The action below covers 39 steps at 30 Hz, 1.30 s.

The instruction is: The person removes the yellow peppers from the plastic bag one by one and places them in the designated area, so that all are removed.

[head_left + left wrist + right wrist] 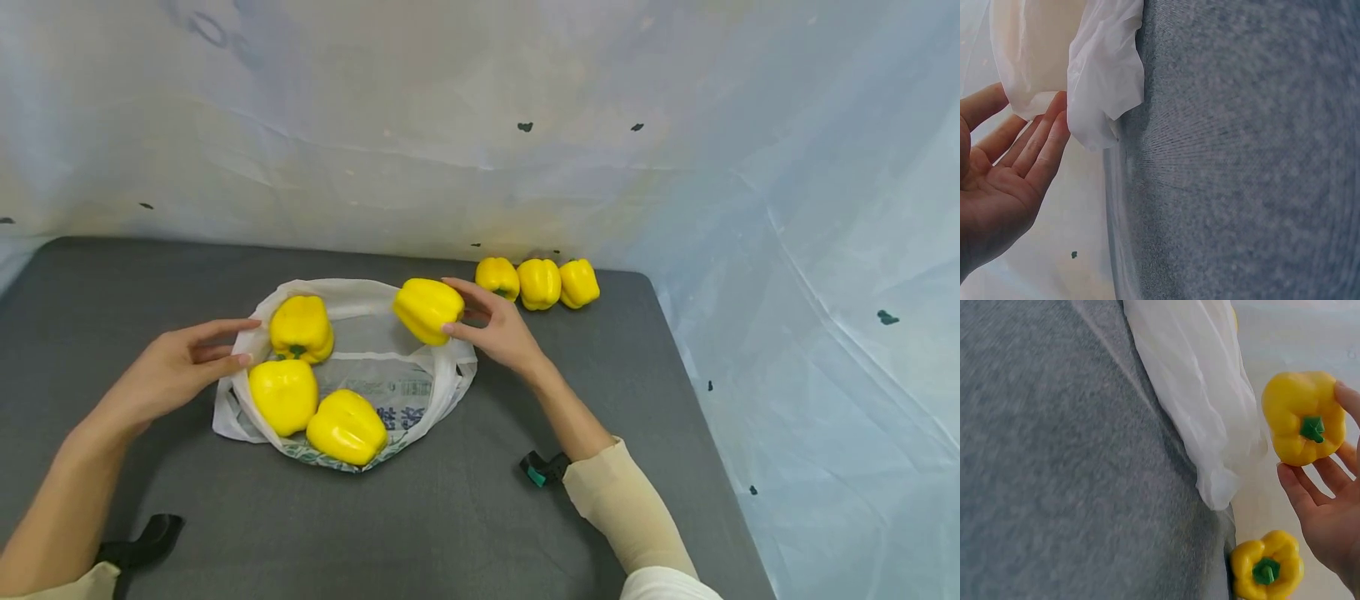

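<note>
My right hand (498,327) grips a yellow bell pepper (427,310) between thumb and fingertips, over the right rim of a white plastic bag (453,375). In the right wrist view that held pepper (1294,412) shows its green stem. The left hand (168,367) touches the bag's left rim, fingers nearly straight and spread from the thumb; in the left wrist view its fingertips (1058,103) lie against the white plastic. Inside the wide-mouthed bag lie three yellow peppers: an upper one (302,327), one below it (283,397) and one at the front (347,427).
Three more yellow bell peppers (539,284) stand in a row at the table's back right, beyond my right hand. The grey table (480,525) meets pale plastic sheeting (420,150) behind and at right. Black straps (543,469) sit at both wrists.
</note>
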{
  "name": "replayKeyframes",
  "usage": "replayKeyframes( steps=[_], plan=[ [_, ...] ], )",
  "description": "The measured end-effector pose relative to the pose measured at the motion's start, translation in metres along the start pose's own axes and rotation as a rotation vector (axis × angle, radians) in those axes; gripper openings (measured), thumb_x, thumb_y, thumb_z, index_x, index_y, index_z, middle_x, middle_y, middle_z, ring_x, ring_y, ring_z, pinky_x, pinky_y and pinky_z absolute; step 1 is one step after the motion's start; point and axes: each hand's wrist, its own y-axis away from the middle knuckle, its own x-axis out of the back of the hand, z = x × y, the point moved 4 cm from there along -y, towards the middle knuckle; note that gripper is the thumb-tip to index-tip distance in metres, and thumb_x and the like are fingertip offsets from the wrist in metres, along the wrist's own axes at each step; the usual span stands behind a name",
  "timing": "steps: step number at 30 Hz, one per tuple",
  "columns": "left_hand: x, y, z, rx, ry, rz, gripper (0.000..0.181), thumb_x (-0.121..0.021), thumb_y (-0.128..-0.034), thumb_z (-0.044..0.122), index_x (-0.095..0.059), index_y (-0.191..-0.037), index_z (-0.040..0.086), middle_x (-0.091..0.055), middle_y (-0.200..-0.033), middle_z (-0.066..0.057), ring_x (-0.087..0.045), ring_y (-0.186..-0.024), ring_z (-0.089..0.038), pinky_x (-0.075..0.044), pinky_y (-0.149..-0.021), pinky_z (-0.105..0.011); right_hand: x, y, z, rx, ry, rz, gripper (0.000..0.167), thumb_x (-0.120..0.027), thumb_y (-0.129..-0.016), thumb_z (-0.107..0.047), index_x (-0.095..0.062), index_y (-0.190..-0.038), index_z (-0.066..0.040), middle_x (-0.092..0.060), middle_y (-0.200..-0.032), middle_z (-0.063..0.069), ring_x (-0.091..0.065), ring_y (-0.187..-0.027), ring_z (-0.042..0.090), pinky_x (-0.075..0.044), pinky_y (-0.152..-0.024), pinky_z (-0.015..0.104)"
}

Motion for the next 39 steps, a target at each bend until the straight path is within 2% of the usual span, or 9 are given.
replayKeyframes(
  steps=[9, 14, 21, 29, 39],
  plan=[
    [-0.003, 0.000, 0.000, 0.011, -0.005, -0.011, 0.065, -0.064, -0.0967, 0.041, -0.043, -0.150, 0.010, -0.042, -0.145, -0.034, -0.055, -0.119, -0.051, -0.049, -0.089, -0.063, 0.012, 0.018, 0.009, -0.025, 0.000, 0.073, 0.060, -0.072, -0.089, -0.001, -0.047, -0.144, 0.002, -0.054, -0.141, 0.020, -0.056, -0.120, 0.038, -0.046, -0.101, 0.052],
    [-0.003, -0.001, -0.001, -0.003, 0.002, -0.011, 0.064, -0.063, -0.0972, 0.040, -0.044, -0.150, 0.010, -0.043, -0.145, -0.033, -0.055, -0.119, -0.050, -0.049, -0.089, -0.064, 0.021, 0.028, 0.016, -0.029, 0.012, 0.115, 0.060, -0.072, -0.089, -0.001, -0.048, -0.144, 0.002, -0.055, -0.140, 0.018, -0.056, -0.122, 0.035, -0.046, -0.101, 0.051],
    [-0.002, -0.001, 0.000, -0.011, 0.000, -0.007, 0.062, -0.062, -0.0980, 0.039, -0.044, -0.150, 0.010, -0.044, -0.143, -0.034, -0.055, -0.118, -0.050, -0.049, -0.088, -0.064, 0.029, 0.040, 0.021, -0.030, 0.030, 0.129, 0.058, -0.071, -0.090, 0.000, -0.049, -0.144, 0.002, -0.053, -0.142, 0.018, -0.056, -0.121, 0.036, -0.048, -0.099, 0.054],
    [0.000, -0.001, 0.002, -0.016, 0.001, -0.008, 0.062, -0.063, -0.0978, 0.039, -0.044, -0.149, 0.010, -0.049, -0.140, -0.032, -0.057, -0.116, -0.049, -0.049, -0.088, -0.064, 0.039, 0.050, 0.027, -0.069, 0.024, 0.144, 0.058, -0.070, -0.091, -0.001, -0.047, -0.144, 0.003, -0.052, -0.143, 0.018, -0.054, -0.123, 0.037, -0.045, -0.100, 0.057],
    [-0.001, 0.000, 0.002, -0.014, 0.009, -0.013, 0.061, -0.062, -0.0985, 0.038, -0.043, -0.150, 0.010, -0.050, -0.139, -0.032, -0.056, -0.117, -0.049, -0.048, -0.089, -0.066, 0.043, 0.064, 0.035, -0.088, 0.054, 0.149, 0.060, -0.071, -0.090, -0.001, -0.046, -0.145, 0.002, -0.050, -0.144, 0.019, -0.054, -0.123, 0.039, -0.044, -0.099, 0.061]
  ],
)
